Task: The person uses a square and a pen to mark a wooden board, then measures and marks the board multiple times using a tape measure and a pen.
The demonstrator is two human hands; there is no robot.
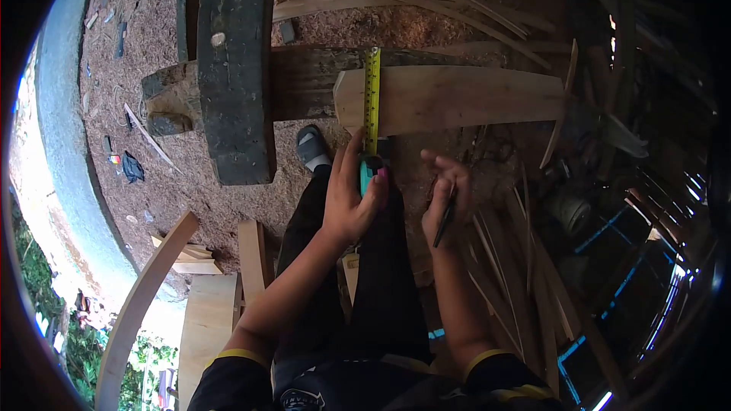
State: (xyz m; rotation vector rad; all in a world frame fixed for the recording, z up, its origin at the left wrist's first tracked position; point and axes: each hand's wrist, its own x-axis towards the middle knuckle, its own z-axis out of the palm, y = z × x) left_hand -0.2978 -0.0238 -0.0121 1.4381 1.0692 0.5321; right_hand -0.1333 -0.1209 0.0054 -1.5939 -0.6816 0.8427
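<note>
My left hand (354, 192) is wrapped round a teal and pink tape measure case (371, 173). Its yellow blade (371, 95) runs away from me across the left part of a pale wooden board (464, 99). That board lies crosswise on a dark, weathered beam (304, 80). To the right of the tape, my right hand (446, 192) is raised with its fingers curled round a thin dark pencil-like tool (445, 222), clear of the board.
A thick dark timber (237, 68) crosses the beam at the left. Long thin wood strips (457, 1) lie on the shavings-covered ground beyond. Curved planks (145, 304) stand at the lower left, with more strips (533, 281) at the lower right. My shod foot (311, 147) is below the beam.
</note>
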